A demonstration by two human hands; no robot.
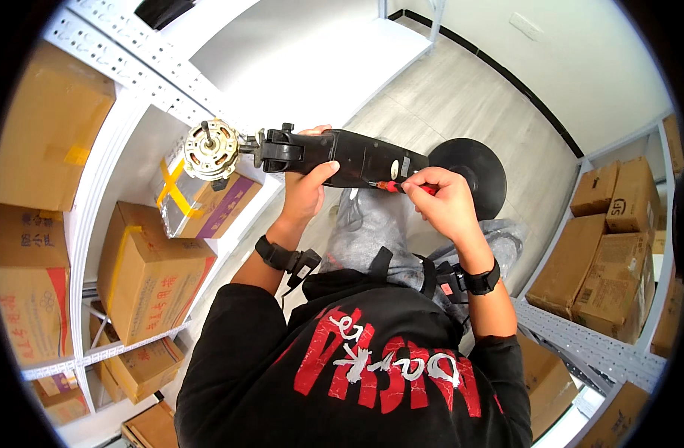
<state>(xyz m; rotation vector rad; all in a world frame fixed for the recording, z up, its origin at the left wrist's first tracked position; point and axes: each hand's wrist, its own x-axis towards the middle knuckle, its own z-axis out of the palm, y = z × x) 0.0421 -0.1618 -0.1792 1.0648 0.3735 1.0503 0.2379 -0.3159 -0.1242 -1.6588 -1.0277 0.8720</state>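
A black electric fan stand (368, 153) lies sideways across my lap, its round black base (476, 168) to the right. At its left end sits a bare metal motor (211, 149) with a shaft standing out. My left hand (308, 190) is wrapped round the stand near the tilt joint, thumb on the upper face and some fingers hidden behind. In my right hand (446, 205) is a red-and-black screwdriver (390, 186), pinched by its handle. The screwdriver points left, its tip at the near edge of the stand. Whether it sits in a screw is too small to tell.
White metal shelving with cardboard boxes (151, 276) stands on the left. More cardboard boxes (610, 254) fill a rack on the right. A white shelf top (304, 60) lies ahead, beside a grey floor (446, 89) and a white wall (573, 60).
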